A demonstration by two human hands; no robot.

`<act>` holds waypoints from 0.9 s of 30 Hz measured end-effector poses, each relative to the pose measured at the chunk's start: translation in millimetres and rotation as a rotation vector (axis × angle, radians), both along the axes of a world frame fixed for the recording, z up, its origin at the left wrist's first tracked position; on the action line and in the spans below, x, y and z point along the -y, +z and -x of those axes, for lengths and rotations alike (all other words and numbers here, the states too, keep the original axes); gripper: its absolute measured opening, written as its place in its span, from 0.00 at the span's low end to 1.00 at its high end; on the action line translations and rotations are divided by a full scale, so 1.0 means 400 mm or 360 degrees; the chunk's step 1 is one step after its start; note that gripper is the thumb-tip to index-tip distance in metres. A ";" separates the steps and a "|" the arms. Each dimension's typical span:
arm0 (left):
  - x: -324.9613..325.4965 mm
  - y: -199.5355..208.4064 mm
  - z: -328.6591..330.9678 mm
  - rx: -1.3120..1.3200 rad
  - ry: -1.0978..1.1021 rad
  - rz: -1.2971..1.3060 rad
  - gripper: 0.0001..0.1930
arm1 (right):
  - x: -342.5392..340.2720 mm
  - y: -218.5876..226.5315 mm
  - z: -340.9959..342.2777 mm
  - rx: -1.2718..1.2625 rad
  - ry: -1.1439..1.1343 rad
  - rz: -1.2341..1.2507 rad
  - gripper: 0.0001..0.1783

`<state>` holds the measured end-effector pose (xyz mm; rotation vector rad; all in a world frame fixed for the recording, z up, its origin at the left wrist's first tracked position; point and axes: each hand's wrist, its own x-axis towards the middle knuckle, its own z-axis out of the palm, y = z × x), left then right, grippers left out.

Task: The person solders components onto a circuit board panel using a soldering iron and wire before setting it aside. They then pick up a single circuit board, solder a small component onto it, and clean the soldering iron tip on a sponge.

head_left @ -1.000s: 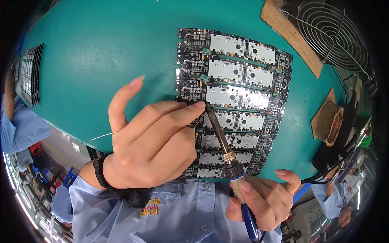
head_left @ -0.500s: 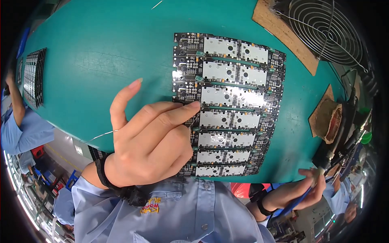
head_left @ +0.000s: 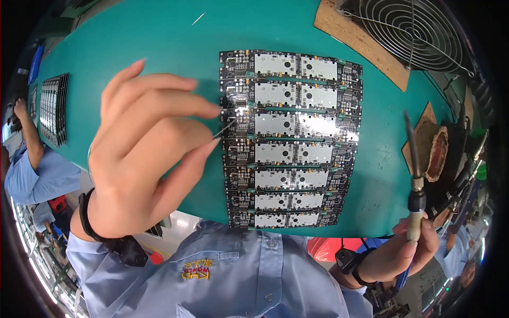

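Black circuit boards, seven rows in one board panel point(head_left: 270, 125), lie on the green worktop point(head_left: 159, 42), each row bearing two pale plates and clusters of small parts. Left of the panel, the left hand point(head_left: 143, 132) pinches thin solder wire point(head_left: 225, 129) by the thumb tip, its other fingers loosely spread; the wire reaches over the left end of the third row from the top, though whether it touches cannot be told. Right of the panel and apart from it, the right hand point(head_left: 395, 259) grips a soldering iron point(head_left: 417, 183), its tip upward and clear of every board. Small green parts point(head_left: 249, 74) sit near the left ends of the upper rows at least, so placing looks done there. Joints are too small to tell finished from unfinished; with no joint being heated, the soldering seems part-way. Right of the panel sits a brown holder point(head_left: 436, 161); far left of it, a stack of boards point(head_left: 53, 108).
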<state>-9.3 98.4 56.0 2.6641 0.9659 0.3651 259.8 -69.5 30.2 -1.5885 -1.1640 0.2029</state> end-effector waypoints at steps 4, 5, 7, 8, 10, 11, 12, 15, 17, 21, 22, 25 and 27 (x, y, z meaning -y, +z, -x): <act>-0.014 -0.034 -0.015 0.0023 -0.0085 0.0012 0.09 | -0.054 0.010 0.017 0.0268 0.0510 0.0063 0.15; -0.014 -0.056 -0.009 0.0076 -0.0095 0.0019 0.09 | -0.068 0.004 0.031 0.0413 0.0675 0.0124 0.14; -0.011 -0.076 -0.021 0.0127 -0.0124 0.0021 0.09 | -0.078 -0.002 0.049 0.0422 0.0679 0.0114 0.13; -0.008 -0.083 -0.026 0.0163 -0.0113 0.0003 0.09 | -0.084 -0.005 0.060 0.0430 0.0695 0.0109 0.13; -0.005 -0.098 -0.023 0.0263 -0.0070 -0.0009 0.09 | -0.099 -0.005 0.080 0.0457 0.0729 0.0130 0.12; -0.006 -0.103 -0.021 0.0270 -0.0062 0.0001 0.09 | -0.105 -0.008 0.086 0.0450 0.0714 0.0103 0.11; -0.008 -0.107 -0.020 0.0281 -0.0067 -0.0014 0.09 | -0.109 -0.012 0.090 0.0441 0.0699 0.0075 0.11; -0.007 -0.115 -0.023 0.0307 -0.0064 -0.0039 0.09 | -0.120 -0.013 0.087 0.0437 0.0723 0.0083 0.10; -0.003 -0.113 -0.027 0.0301 -0.0049 -0.0029 0.09 | -0.125 -0.010 0.083 0.0443 0.0779 0.0132 0.11; 0.003 -0.118 -0.034 0.0308 -0.0021 -0.0040 0.08 | -0.126 -0.005 0.089 0.0430 0.0798 0.0233 0.10; 0.004 -0.119 -0.034 0.0311 -0.0016 -0.0049 0.08 | -0.127 -0.006 0.090 0.0431 0.0804 0.0236 0.10; 0.005 -0.120 -0.036 0.0316 -0.0004 -0.0046 0.08 | -0.128 -0.006 0.091 0.0425 0.0794 0.0268 0.10; 0.005 -0.120 -0.037 0.0318 -0.0001 -0.0042 0.08 | -0.131 -0.006 0.091 0.0426 0.0806 0.0273 0.10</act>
